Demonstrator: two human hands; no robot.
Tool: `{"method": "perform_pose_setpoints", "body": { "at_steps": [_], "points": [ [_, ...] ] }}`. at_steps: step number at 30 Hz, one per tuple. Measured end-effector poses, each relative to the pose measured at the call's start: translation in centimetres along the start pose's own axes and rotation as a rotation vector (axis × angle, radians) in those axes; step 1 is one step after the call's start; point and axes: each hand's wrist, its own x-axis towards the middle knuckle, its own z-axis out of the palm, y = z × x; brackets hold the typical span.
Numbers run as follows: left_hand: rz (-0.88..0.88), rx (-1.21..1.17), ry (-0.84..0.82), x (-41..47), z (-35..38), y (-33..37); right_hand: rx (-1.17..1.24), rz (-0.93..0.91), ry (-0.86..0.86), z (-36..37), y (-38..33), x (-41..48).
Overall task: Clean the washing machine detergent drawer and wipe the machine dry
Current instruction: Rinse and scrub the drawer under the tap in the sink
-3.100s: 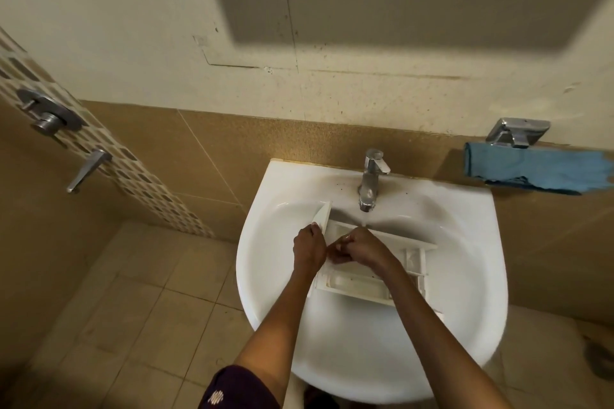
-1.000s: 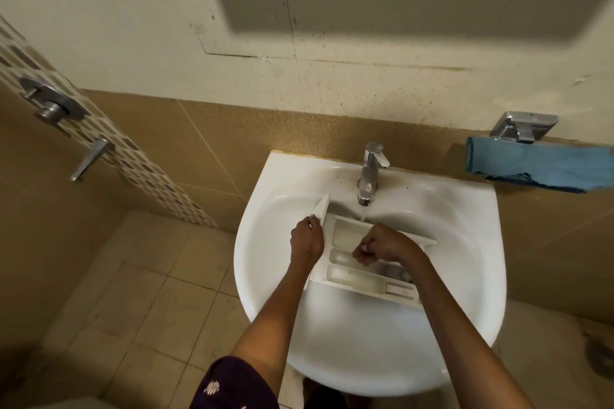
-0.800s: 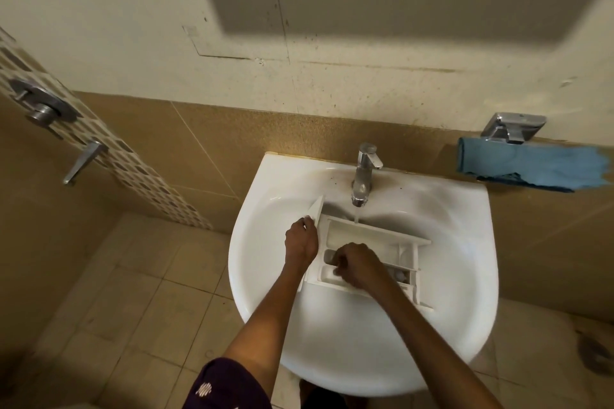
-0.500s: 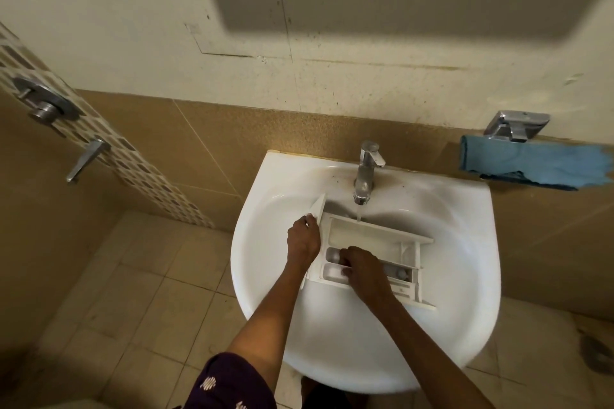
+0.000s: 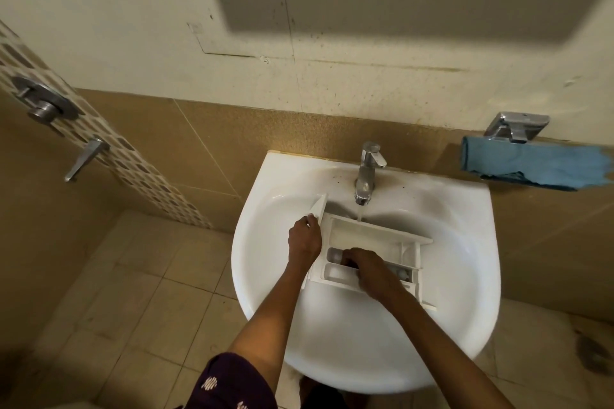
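Drawer: your detergent drawer (image 5: 363,236) lies in the sink (image 5: 349,349), under the running tap (image 5: 367,173).
Left: your left hand (image 5: 304,241) grips its front panel, fingers wrapped.
Right: your right hand (image 5: 372,271) dips into a compartment, fingers curled; grip unclear.

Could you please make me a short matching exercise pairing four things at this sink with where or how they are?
1 detergent drawer
2 blue cloth
3 faucet
4 left hand

A runs water
B lies in the sink
C grips one end of the drawer
D hangs on the wall

Pairs: 1-B, 2-D, 3-A, 4-C
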Motion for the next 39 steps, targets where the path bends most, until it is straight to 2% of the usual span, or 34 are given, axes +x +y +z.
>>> {"method": "perform_pose_setpoints", "body": {
  "at_steps": [6,9,12,15,18,20,24,26,27,28,31,33,36,37,39],
  "points": [
    [0.003,0.01,0.001,0.1,0.1,0.1,-0.03,0.104,0.08,0.6,-1.4,0.5],
    [0.009,0.008,-0.001,0.1,0.0,0.1,-0.063,0.046,0.038,0.2,-1.0,0.6],
    [0.001,0.005,-0.003,0.1,0.0,0.0,0.033,0.02,0.013,0.0,0.6,0.1],
    [-0.004,0.002,-0.003,0.1,0.0,0.1,0.073,0.046,0.082,0.4,0.2,0.1],
    [-0.007,-0.003,0.0,0.0,0.2,0.2,0.01,0.133,0.116,0.7,-0.8,0.3],
    [-0.009,-0.011,0.007,0.0,0.1,0.2,0.055,0.108,0.15,1.1,-0.5,0.3],
    [-0.016,-0.025,0.005,-0.1,-0.1,0.2,0.176,-0.033,0.055,0.4,1.6,-0.1],
    [-0.011,-0.031,0.007,-0.1,0.0,0.2,0.184,-0.032,-0.121,-1.6,2.0,0.2],
    [-0.008,-0.036,0.009,-0.1,0.0,0.2,0.264,-0.003,-0.187,-2.7,1.9,0.6],
    [-0.011,-0.038,0.006,-0.1,-0.1,0.2,0.447,0.036,-0.197,-3.8,1.5,1.1],
    [-0.008,-0.044,0.0,-0.1,-0.1,0.3,1.174,0.227,0.055,-5.4,0.1,2.7],
    [-0.007,-0.046,-0.017,-0.2,-0.2,0.4,1.48,0.343,0.132,-5.8,-0.5,4.1],
    [-0.013,-0.053,-0.035,-0.3,-0.2,0.5,1.613,0.448,0.186,-5.8,-1.3,5.2],
    [-0.013,-0.05,-0.038,-0.3,-0.3,0.5,1.574,0.449,0.205,-5.6,-1.3,5.5],
    [0.0,-0.047,-0.036,-0.1,-0.2,0.4,1.312,0.402,0.156,-5.2,-1.6,5.4]
  ]
}}
